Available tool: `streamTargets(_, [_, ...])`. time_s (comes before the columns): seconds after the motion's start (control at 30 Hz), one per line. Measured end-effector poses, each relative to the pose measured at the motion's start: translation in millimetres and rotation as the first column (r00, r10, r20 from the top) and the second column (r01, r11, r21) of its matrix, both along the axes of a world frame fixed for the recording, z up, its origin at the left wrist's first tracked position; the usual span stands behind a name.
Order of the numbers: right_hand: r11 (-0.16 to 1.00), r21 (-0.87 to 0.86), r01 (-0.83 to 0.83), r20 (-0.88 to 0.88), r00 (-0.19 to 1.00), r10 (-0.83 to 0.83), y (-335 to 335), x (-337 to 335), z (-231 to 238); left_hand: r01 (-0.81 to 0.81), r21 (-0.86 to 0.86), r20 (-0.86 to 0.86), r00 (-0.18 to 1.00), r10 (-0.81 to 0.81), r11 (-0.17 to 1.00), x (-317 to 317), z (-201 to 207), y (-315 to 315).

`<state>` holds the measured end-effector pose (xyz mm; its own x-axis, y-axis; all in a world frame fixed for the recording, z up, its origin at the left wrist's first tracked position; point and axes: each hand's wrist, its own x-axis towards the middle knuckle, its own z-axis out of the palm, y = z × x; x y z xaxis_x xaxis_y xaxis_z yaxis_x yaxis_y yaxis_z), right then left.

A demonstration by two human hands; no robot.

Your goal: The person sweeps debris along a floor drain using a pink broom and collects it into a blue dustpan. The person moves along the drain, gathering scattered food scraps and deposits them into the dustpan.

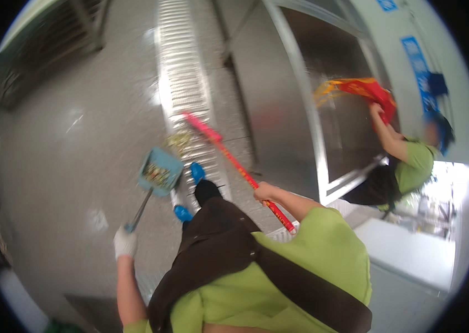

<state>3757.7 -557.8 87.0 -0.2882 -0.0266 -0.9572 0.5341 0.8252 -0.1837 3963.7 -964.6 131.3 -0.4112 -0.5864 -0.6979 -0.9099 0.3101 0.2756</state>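
Note:
My left hand (pixel 125 243), in a white glove, is closed round the handle of a long-handled dustpan (pixel 172 165). The blue-green pan rests on the floor beside the drain grate and holds food-like scraps (pixel 157 175). In my bare right hand (pixel 266 192) is a broom (pixel 236 165) with a red handle, gripped near its upper end. Its pinkish-red head lies across the grate, close to a small heap of pale yellow-green scraps (pixel 179 142). That heap sits just past the pan, partly on the grate's edge.
A metal drain grate (pixel 179 72) runs ahead under my blue-covered shoes (pixel 197 173). Along its right stands a steel cabinet (pixel 270 83). Another person (pixel 412 166) at right holds a red-and-yellow bag or cloth (pixel 376 91). A metal rack (pixel 51 50) stands far left.

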Motion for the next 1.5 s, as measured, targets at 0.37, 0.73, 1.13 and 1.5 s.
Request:
streamTargets(0.37, [0.468, -0.150, 0.871, 0.634, 0.448, -0.630, -210.3, 108.0, -58.1, 0.230, -0.034, 0.079, 0.971, -0.227, 0.973, -69.1, -7.8, 12.1])
streamTargets(0.73, [0.966, -0.130, 0.221, 0.124, 0.971, -0.206, -110.3, 3.5, -41.8, -0.060, 0.137, 0.056, 0.997, 0.053, 0.989, -85.9, -23.3, 22.3])
streamTargets(1.13, [0.994, -0.109, 0.013, 0.139, 0.990, 0.002, -26.8, -4.2, 6.6, -0.108, 0.096, 0.153, 0.984, 0.093, 0.990, -90.3, -32.7, -0.4])
streamTargets(1.5, [0.465, -0.169, 0.869, 0.722, 0.430, -0.542, -207.4, 79.1, -32.5, -0.132, 0.119, 0.171, 0.979, 0.110, 0.984, -98.1, -15.0, 2.5])
